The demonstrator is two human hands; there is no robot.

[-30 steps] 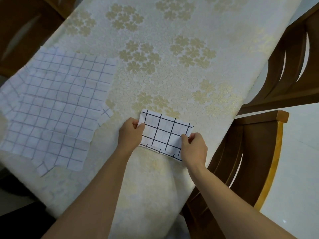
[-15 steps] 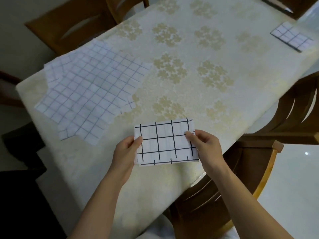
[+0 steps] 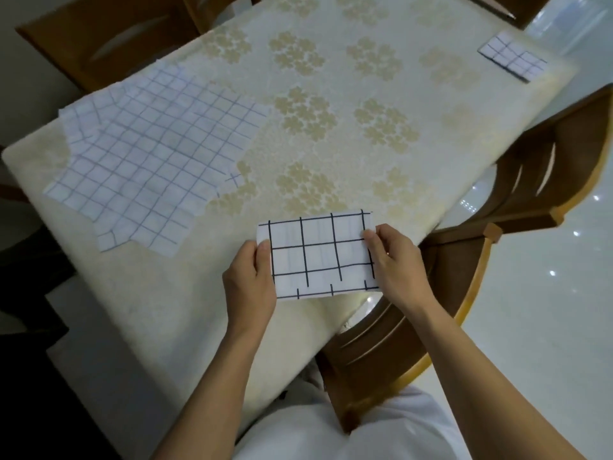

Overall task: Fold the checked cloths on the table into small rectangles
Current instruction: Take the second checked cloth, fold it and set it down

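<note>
A folded white cloth with bold black checks [image 3: 318,255] is held up over the table's near edge as a small rectangle. My left hand [image 3: 248,283] pinches its left side and my right hand [image 3: 394,263] pinches its right side. A stack of unfolded white cloths with thin blue checks [image 3: 156,167] lies flat on the left part of the table. Another folded checked rectangle [image 3: 512,56] rests at the far right corner.
The table [image 3: 348,127] wears a cream cloth with gold flower clusters. Wooden chairs stand at the right [image 3: 517,207], the near right [image 3: 398,343] and the far left [image 3: 109,38]. A glossy white floor shows on the right.
The folded black-checked cloth has been lifted off the table and turned level between both hands. The view has pulled back, and the far folded rectangle now shows.
</note>
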